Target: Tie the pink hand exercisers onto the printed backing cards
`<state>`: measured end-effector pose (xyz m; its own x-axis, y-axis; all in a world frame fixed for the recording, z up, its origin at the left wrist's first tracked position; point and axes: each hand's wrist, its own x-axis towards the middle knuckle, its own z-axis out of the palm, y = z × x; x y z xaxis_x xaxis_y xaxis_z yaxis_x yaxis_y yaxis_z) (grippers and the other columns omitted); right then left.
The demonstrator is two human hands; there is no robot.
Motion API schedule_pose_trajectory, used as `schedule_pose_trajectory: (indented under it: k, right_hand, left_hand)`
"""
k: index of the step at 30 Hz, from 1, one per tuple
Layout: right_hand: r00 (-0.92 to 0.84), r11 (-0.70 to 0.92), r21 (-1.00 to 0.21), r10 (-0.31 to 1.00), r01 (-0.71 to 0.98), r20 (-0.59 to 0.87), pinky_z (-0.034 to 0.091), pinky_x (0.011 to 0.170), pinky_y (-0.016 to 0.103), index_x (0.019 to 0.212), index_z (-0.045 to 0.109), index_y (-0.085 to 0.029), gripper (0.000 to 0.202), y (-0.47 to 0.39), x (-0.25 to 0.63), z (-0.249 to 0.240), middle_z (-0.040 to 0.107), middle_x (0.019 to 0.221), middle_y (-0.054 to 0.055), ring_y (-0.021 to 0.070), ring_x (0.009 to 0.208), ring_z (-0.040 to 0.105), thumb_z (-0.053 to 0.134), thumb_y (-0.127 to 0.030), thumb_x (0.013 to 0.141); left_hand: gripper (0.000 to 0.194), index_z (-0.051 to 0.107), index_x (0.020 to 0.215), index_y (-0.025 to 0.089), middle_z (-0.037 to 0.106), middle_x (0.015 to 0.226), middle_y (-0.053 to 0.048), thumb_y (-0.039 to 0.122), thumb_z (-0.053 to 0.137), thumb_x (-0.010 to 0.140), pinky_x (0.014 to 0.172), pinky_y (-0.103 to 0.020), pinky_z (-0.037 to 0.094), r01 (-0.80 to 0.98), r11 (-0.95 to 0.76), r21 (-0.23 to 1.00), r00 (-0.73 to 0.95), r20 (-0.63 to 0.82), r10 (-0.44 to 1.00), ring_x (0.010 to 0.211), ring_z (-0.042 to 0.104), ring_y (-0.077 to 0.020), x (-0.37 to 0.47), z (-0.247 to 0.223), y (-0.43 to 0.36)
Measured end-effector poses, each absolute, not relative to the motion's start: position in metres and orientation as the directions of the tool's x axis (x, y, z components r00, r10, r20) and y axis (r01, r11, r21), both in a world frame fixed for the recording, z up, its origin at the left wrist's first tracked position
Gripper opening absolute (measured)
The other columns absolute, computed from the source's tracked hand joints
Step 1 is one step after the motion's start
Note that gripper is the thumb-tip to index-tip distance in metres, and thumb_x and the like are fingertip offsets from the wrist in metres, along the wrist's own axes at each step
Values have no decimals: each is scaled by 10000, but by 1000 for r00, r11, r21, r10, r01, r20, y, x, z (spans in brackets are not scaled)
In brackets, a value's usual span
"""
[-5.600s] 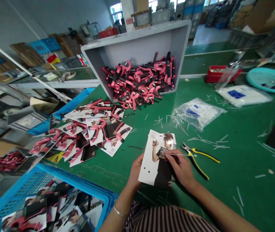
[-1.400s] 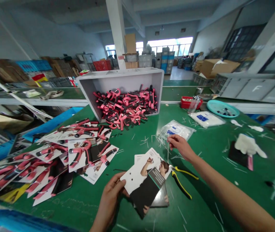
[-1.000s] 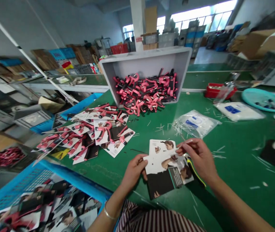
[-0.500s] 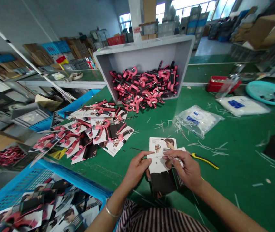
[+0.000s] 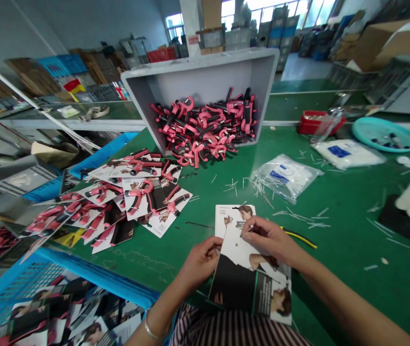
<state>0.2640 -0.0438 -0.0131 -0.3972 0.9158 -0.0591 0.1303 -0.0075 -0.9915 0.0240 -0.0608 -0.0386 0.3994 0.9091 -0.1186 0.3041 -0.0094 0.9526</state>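
Note:
A printed cardboard card (image 5: 235,278), black and white with photos and a small hole, is tilted in front of me near the table edge. My left hand (image 5: 203,259) grips its left edge, with fingers partly hidden behind it. On the card's upper part, my right hand (image 5: 267,240) has thumb and forefinger pinched together; whatever they hold is too small to make out. Another printed card (image 5: 220,216) shows behind the first one. Yellow-and-black handled pliers (image 5: 300,238) lie just beyond my right hand, partly covered by it.
A grey bin (image 5: 205,65) tipped on its side holds many pink-and-black hand grips (image 5: 205,127). Carded grips (image 5: 150,197) are piled at left, above a blue crate (image 5: 114,274). Right are plastic bags (image 5: 286,175), loose white ties (image 5: 300,218), a red box (image 5: 307,124) and a turquoise tray (image 5: 361,127).
The front card has turned so more of its printed face shows, down to its lower right corner. My right hand has moved slightly up the card. The whole view has shifted a little.

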Motion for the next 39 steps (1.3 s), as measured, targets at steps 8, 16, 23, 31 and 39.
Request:
schedule_pose_trajectory:
  k: [8,16,23,31,39]
  right_hand:
    - [-411,-390,-907,861,-157,-299,350,595,221,797,607,-172,306,-44,258,-24,549,725,-29,100,642,478,785,-407,720]
    - [-452,-542,-780,807,-311,-380,348,556,223,819,573,-190,297,-54,243,-47,547,682,-43,98,567,491,789,-370,725]
    - [-351,-139,-990,928,-18,-124,376,709,256,856,637,-185,222,-54,249,-32,566,823,-5,139,763,493,695,-396,819]
    - [-402,-110,-993,909,31,-113,352,658,254,916,613,-192,218,-67,245,-40,545,822,-1,146,748,478,631,-404,870]
    - [-425,-128,-991,895,42,-134,352,652,247,937,626,-198,222,-74,242,-34,543,821,0,143,731,467,607,-413,889]
  left_hand:
    - [201,666,1037,187,646,955,-76,186,486,947,820,-264,455,280,-293,914,663,37,748,904,592,-167,-1,-12,-81]
    - [130,660,976,189,596,1029,-83,194,540,925,883,-304,450,438,-404,803,378,243,893,959,581,-177,9,-28,-86]
    - [201,678,987,192,618,926,-56,185,486,926,813,-269,464,269,-277,923,344,177,922,896,584,-175,35,-45,-85]
    - [210,717,969,178,617,877,-41,183,538,859,722,-236,450,188,-44,981,283,-11,959,814,568,-169,37,-59,-93]
    - [217,735,954,171,634,895,-54,243,557,855,737,-250,463,133,50,990,298,-88,951,832,579,-183,35,-55,-98]
